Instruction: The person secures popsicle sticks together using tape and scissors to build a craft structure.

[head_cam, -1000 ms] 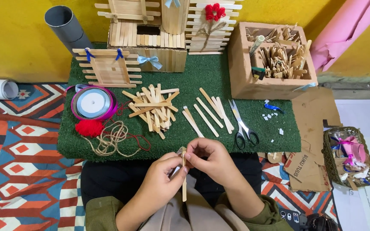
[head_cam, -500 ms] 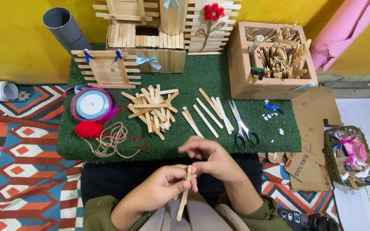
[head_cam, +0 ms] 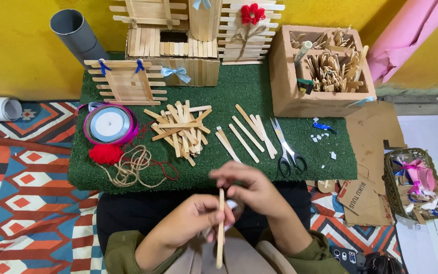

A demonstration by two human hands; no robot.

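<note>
The left hand (head_cam: pixel 191 220) pinches a wooden craft stick (head_cam: pixel 220 228) upright, its long axis pointing toward the counter's (head_cam: pixel 259 81) near edge; the right hand (head_cam: pixel 252 190), fingers curled, touches its top end.

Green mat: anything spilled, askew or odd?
Minor only: small white scraps lie scattered on the green mat right of the scissors, and the twine sprawls loose. The stick pile is a jumble.

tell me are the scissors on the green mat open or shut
Shut. The scissors lie flat on the green mat with the blades together in one line, handles side by side toward the person, beside a row of loose wooden sticks.
</note>
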